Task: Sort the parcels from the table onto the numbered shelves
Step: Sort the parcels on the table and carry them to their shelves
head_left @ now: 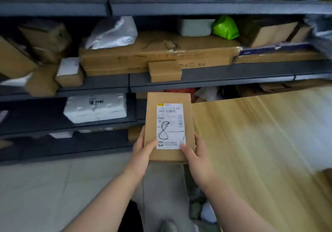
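A flat brown cardboard parcel is held up in front of me, label side up. Its white shipping label carries a handwritten "8-7". My left hand grips the parcel's lower left edge, thumb on top. My right hand grips the lower right edge, thumb on the label's corner. Dark metal shelves stand just behind the parcel, filled with boxes and bags. The wooden table lies to the right, blurred.
On the middle shelf lie a long flat carton, a small brown box, a grey bag and a green bag. A white foam box sits on a lower shelf. Pale floor tiles spread at the lower left.
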Available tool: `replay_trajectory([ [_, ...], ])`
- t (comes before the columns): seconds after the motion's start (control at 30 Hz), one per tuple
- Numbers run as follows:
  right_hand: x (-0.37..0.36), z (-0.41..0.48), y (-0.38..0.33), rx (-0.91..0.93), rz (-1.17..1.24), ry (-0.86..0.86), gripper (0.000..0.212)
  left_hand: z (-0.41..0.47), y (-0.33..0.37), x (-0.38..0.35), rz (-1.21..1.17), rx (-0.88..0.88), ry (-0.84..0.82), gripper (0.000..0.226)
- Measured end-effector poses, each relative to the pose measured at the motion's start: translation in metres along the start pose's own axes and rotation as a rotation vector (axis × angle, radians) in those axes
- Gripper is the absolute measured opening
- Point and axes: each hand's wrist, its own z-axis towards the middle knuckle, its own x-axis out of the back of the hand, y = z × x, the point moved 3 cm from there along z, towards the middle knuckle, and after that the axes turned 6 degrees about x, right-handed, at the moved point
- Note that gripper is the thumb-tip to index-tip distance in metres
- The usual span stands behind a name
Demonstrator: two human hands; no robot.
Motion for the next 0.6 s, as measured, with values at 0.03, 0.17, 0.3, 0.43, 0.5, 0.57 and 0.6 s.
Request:
replay_trajectory([
  [0.03,-0.021,0.001,-0.005,0.01,0.007,-0.059,0.038,-0.004,0.002,0.022,-0.026,-0.006,0.044,0.084],
  [0.17,-0.114,-0.001,-0.019,0.05,-0.075,-0.264,0.047,-0.031,0.01,0.109,-0.151,-0.037,0.19,0.066],
  [0.3,-0.217,-0.01,-0.024,0.048,-0.164,-0.42,0.055,-0.06,0.008,0.206,-0.234,-0.054,0.32,0.052],
  [0.43,-0.338,-0.035,-0.034,0.079,-0.161,-0.591,0.038,-0.095,0.013,0.316,-0.278,-0.076,0.499,0.042],
  [0.5,-0.398,-0.051,-0.038,0.113,-0.143,-0.673,0.034,-0.116,0.014,0.372,-0.309,-0.094,0.579,0.044],
  [0.57,-0.455,-0.07,-0.042,0.134,-0.112,-0.761,0.031,-0.14,0.017,0.423,-0.321,-0.12,0.646,0.046],
  [0.6,-0.482,-0.079,-0.044,0.142,-0.091,-0.806,0.03,-0.151,0.018,0.447,-0.327,-0.134,0.677,0.046],
])
